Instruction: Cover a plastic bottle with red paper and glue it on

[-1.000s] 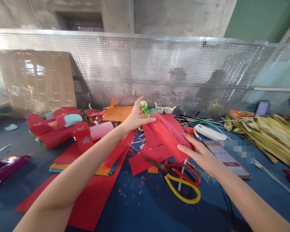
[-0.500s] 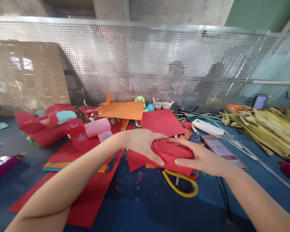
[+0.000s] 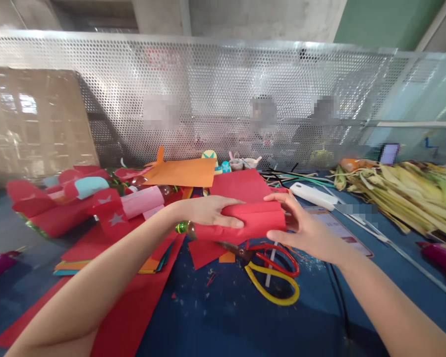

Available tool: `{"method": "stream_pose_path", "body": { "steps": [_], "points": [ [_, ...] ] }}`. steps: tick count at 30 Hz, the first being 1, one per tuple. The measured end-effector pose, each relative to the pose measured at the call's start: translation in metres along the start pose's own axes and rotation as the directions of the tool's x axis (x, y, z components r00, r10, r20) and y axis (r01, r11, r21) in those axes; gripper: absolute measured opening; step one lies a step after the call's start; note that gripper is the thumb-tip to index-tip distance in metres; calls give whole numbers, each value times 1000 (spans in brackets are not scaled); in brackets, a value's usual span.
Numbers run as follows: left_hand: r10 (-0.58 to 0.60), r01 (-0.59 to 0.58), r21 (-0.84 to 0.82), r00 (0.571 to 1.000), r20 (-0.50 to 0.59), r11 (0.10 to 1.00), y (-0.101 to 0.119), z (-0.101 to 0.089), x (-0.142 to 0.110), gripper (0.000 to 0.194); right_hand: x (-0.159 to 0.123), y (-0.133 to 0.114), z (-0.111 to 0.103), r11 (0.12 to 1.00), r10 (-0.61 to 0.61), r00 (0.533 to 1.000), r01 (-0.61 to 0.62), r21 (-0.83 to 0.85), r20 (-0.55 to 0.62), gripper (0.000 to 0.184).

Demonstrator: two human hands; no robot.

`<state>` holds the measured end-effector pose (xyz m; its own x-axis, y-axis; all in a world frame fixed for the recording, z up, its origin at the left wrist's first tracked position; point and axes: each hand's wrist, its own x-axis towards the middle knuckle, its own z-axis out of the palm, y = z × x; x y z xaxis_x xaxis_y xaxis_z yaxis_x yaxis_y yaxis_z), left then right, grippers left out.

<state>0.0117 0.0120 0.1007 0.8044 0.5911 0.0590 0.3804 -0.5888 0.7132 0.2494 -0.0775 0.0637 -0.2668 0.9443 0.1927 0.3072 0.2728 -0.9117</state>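
Note:
A bottle wrapped in red paper (image 3: 260, 218) lies sideways between my hands, above the blue table. Its neck and green cap (image 3: 181, 227) stick out at the left. My left hand (image 3: 215, 210) is closed over the left part of the roll, thumb on the near side. My right hand (image 3: 297, 225) curves around the right end, its fingertips and thumb at the paper's edge. Just below the roll lie scissors (image 3: 275, 277) with one red and one yellow handle, blades partly hidden under it. A loose red paper piece (image 3: 204, 254) lies nearby.
At left are red paper models with stars (image 3: 113, 213) and stacked coloured paper (image 3: 74, 265). Orange paper (image 3: 182, 171), a white tool (image 3: 314, 197), a phone (image 3: 342, 233) and dried husks (image 3: 394, 193) lie farther back. A perforated metal panel (image 3: 215, 89) stands behind; people show through it.
The wrapped bottle has been turned and levelled, so its neck and cap now show at left. More of the scissors is uncovered. My right hand has shifted to the roll's end.

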Motion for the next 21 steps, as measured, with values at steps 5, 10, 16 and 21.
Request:
{"method": "stream_pose_path", "body": {
  "steps": [5, 10, 16, 21],
  "points": [
    [-77, 47, 163, 980, 184, 986, -6, -7, 3, 65, 2, 4, 6, 996, -54, 997, 50, -69, -62, 43],
    [-96, 49, 217, 972, 213, 975, -11, -12, 3, 74, 4, 2, 5, 995, -91, 990, 85, -61, -108, 45],
    [-36, 21, 53, 958, 286, 998, -26, -44, -9, 91, -1, 0, -1, 937, 107, 994, -104, -334, -10, 32],
    [-42, 33, 33, 939, 342, 999, -34, -64, -23, 105, -15, -4, 20, 641, 307, 940, -88, -762, 150, 15]
  ]
}}
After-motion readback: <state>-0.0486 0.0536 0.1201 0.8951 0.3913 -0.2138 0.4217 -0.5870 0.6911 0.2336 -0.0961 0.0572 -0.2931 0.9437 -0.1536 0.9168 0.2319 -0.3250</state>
